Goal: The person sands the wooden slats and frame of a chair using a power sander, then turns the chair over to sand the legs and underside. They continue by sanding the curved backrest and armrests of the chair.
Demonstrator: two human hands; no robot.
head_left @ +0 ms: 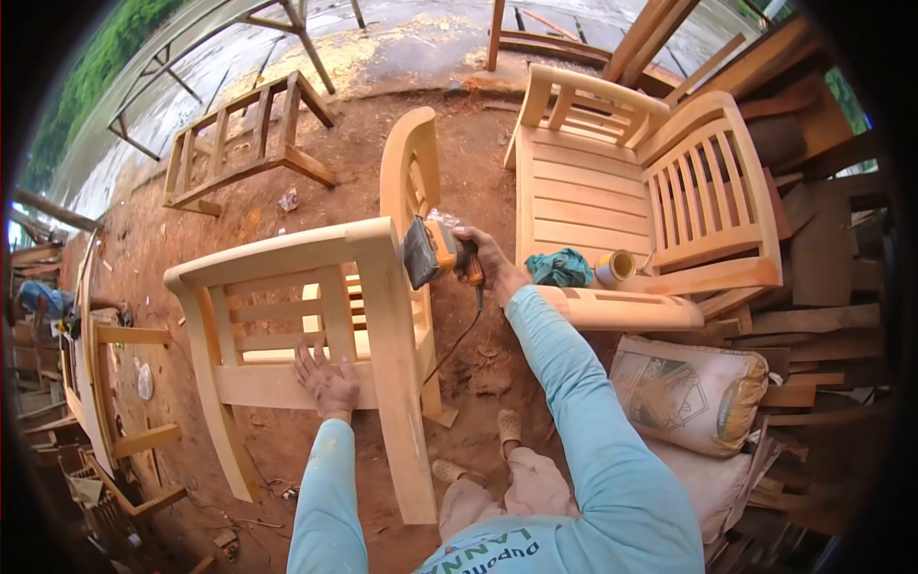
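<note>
My right hand (485, 256) grips an orange and black electric sander (436, 251), its grey pad side turned to the left. The sander is right at the back corner post of a pale wooden chair (287, 253), and its cord hangs down behind the post. My left hand (327, 380) lies with fingers spread on the chair's lower side rail, below the slats. The chair's curved backrest (411, 167) rises beyond the sander.
A second slatted wooden chair (588, 182) stands at the right, with a teal cloth (559, 268) and a tin can (615, 267) on its arm. Sacks (684, 392) and stacked planks lie beside it. A wooden frame (251, 143) sits on the dirt ground. Another person (46, 301) is at far left.
</note>
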